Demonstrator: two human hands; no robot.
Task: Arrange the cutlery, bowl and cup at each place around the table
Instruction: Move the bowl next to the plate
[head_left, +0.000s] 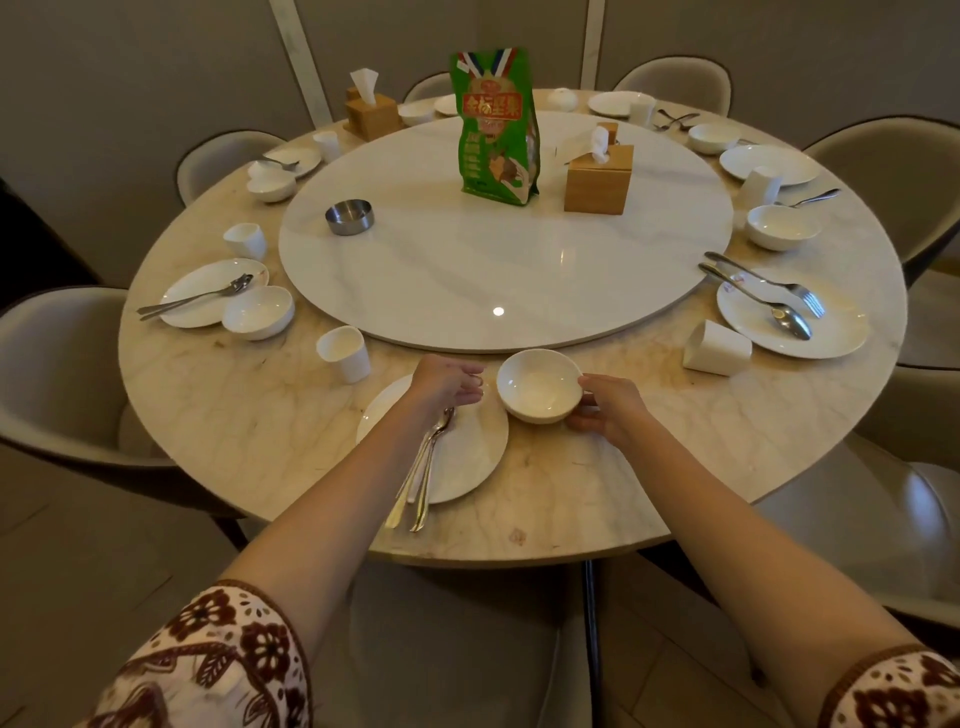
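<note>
At the near place a white plate (475, 460) lies on the marble table (260, 415). A spoon and fork (426, 467) lie side by side across the plate's left part, handles over the near rim. My left hand (444, 387) hovers over the plate's far edge, just above the cutlery heads, its fingers loosely curled and holding nothing. Right of the plate's far edge, my right hand (610, 410) grips a small white bowl (537, 387), thumb on its right rim. A white cup (343, 353) stands upright left of the plate.
A white turntable (467, 270) carries a green bag (496, 124), a wooden tissue box (597, 179) and a metal dish (349, 216). Other places with plates, bowls, cups and cutlery ring the table. At the right place a cup (717, 348) lies on its side. Chairs surround the table.
</note>
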